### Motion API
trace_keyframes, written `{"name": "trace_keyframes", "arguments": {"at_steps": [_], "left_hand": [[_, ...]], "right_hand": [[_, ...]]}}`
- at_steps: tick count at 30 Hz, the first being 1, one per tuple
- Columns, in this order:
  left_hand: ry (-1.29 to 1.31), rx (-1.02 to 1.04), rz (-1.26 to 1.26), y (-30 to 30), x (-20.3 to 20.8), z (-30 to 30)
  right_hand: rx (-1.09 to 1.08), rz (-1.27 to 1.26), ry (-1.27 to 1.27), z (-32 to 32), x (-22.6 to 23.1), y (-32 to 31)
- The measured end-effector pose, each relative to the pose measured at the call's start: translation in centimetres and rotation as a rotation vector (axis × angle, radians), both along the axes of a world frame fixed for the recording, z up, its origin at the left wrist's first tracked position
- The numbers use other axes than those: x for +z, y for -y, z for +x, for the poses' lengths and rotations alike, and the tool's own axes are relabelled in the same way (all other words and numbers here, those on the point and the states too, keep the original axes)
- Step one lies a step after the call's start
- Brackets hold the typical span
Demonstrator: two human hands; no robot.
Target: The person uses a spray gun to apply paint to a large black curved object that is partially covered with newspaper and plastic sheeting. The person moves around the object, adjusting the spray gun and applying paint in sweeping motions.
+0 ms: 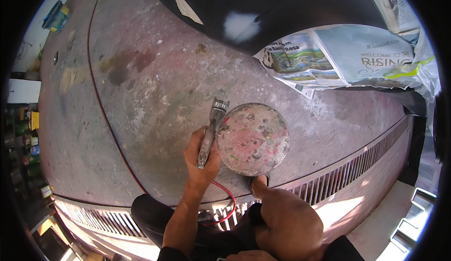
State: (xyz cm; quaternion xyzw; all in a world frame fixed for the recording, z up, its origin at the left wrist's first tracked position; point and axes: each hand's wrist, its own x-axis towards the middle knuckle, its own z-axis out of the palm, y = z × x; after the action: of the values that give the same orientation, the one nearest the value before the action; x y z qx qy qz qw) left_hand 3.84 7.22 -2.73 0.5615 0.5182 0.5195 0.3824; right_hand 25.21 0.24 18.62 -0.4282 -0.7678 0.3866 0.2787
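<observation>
My left hand [203, 155] is wrapped round a dark, paint-stained spray gun [212, 132], its ringed nozzle end facing away from me. A red hose [232, 200] loops below that hand, near my legs. Just right of the gun is a round paint-spattered top [253, 140], like a stool's, blotched with pink and grey; what is under it is hidden. At the lower edge, close to my body, only part of my right hand [252, 256] shows. Its fingers look curled, and I cannot make out what they hold.
A black curved panel [282, 7] with a whitish patch stands at the top, newspaper masking [347, 56] beside it. A dark hose [96, 89] runs along the stained floor [155, 82]. Floor grates [333, 179] lie near my feet. Containers [34, 120] line the left side.
</observation>
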Motion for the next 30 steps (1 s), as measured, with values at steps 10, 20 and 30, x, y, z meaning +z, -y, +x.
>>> {"name": "trace_keyframes", "arguments": {"at_steps": [10,20,30], "left_hand": [[0.107,0.009,0.033,0.3,0.6,-0.2],[0.324,0.012,-0.427,2.6,0.8,-0.9],[0.183,-0.002,-0.389,3.7,-1.7,-1.0]], "right_hand": [[0.131,-0.148,0.095,5.2,0.8,-3.0],[0.188,-0.477,-0.582,-4.3,-25.5,-6.0],[0.208,-0.643,-0.533,-3.2,-24.1,-4.9]]}}
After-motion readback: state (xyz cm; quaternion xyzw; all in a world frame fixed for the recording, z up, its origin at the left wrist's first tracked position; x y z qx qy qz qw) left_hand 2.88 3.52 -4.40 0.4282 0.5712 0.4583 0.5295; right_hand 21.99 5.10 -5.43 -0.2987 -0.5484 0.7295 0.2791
